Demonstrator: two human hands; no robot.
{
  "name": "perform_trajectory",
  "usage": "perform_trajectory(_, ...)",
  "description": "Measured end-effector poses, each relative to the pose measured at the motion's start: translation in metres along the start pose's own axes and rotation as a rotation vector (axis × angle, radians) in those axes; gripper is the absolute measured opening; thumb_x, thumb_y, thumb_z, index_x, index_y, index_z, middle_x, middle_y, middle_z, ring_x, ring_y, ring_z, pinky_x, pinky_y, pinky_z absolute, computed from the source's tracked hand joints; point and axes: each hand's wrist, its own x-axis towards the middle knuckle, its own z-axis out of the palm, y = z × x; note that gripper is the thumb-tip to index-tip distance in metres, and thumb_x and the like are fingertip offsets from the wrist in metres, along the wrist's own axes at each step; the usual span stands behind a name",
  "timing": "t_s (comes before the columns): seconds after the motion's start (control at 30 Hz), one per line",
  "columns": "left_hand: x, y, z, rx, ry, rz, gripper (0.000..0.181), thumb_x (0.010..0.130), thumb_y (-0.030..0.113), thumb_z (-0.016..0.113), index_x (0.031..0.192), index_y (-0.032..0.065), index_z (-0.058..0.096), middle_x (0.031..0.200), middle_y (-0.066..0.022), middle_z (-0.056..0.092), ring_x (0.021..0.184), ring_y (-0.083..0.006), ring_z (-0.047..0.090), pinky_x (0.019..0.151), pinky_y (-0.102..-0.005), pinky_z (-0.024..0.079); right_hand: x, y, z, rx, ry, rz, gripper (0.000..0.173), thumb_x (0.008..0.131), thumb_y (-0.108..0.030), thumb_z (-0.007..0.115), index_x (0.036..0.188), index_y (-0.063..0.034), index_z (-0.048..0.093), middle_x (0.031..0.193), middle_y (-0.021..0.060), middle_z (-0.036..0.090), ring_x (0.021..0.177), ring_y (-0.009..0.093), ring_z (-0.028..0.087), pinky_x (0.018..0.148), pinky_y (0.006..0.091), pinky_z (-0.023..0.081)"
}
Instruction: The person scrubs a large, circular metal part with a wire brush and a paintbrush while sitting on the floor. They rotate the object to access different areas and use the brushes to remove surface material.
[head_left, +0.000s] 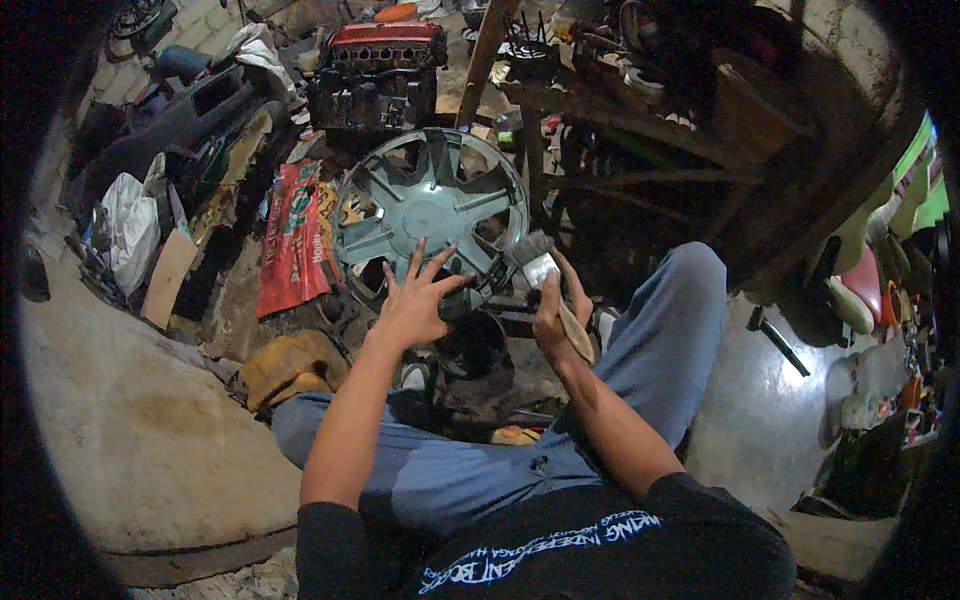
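Note:
A grey plastic wheel cover (424, 214) with several spokes and a round rim lies before me, its face turned up. My left hand (416, 296) has its fingers spread over the near edge of the cover, fingertips at its lower spokes; whether they press on it I cannot tell. In my right hand (562, 304) is a paintbrush (541, 270) with a pale wooden handle, a metal ferrule and dark grey bristles. The bristles are at the cover's right rim; whether they touch it is unclear. Below the cover is a dark round container (476, 345), partly in shadow.
An engine block with a red top (382, 75) stands behind the cover. Left of it lie a red printed banner (292, 240), a white plastic bag (131, 225) and dark car trim (195, 112). A yellow-brown cloth (292, 367) is by my left knee. A wooden frame (630, 120) stands at right.

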Motion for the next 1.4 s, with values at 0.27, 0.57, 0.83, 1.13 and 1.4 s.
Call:
perform_trajectory(0.27,0.002,0.0,0.001,0.109,0.033,0.021,0.08,0.061,0.026,0.089,0.137,0.0366,0.065,0.171,0.0023,0.024,0.162,-0.0355,-0.002,0.113,-0.0876,0.007,-0.047,0.032,-0.006,0.0,-0.247,-0.263,0.037,0.101,-0.026,0.06,0.131,-0.0049,0.066,0.097,0.0232,0.074,0.087,0.03,0.074,0.077,0.0402,0.055)
perform_trajectory(0.57,0.005,0.001,-0.001,0.081,0.015,0.03,0.085,0.057,0.029,0.09,0.137,0.0405,0.065,0.172,0.0041,0.022,0.162,-0.0358,-0.001,0.116,-0.0853,0.006,-0.064,0.055,-0.007,-0.131,-0.497,-0.34,0.037,0.095,-0.018,0.064,0.128,-0.0008,0.066,0.093,0.024,0.074,0.081,0.032,0.074,0.074,0.0413,0.056)
perform_trajectory(0.83,0.0,-0.003,-0.001,0.079,0.012,0.025,0.082,0.057,0.03,0.091,0.135,0.0373,0.066,0.171,0.004,0.023,0.162,-0.0369,0.001,0.115,-0.0859,0.009,-0.007,0.026,0.01,-0.036,-0.092,-0.064,0.04,0.097,-0.019,0.064,0.132,-0.0008,0.064,0.078,0.0161,0.071,0.065,0.024,0.068,0.058,0.0389,0.052)
perform_trajectory(1.13,-0.003,-0.001,0.003,0.11,0.008,0.0,0.086,0.059,0.02,0.088,0.14,0.0338,0.061,0.172,0.0026,0.021,0.162,-0.0353,-0.001,0.115,-0.0857,0.011,0.011,-0.008,0.005,0.091,0.028,-0.015,0.03,0.098,-0.015,0.065,0.124,-0.0007,0.064,0.099,0.0125,0.076,0.084,0.022,0.072,0.074,0.0383,0.057)
perform_trajectory(1.4,0.006,0.01,0.007,0.08,0.022,0.027,0.084,0.063,0.015,0.086,0.141,0.0334,0.061,0.17,0.0009,0.024,0.162,-0.0349,0.001,0.114,-0.0868,0.009,-0.059,0.043,0.005,-0.128,-0.517,-0.118,0.032,0.097,-0.013,0.06,0.127,-0.0066,0.068,0.1,0.0179,0.077,0.087,0.031,0.076,0.078,0.0397,0.057)
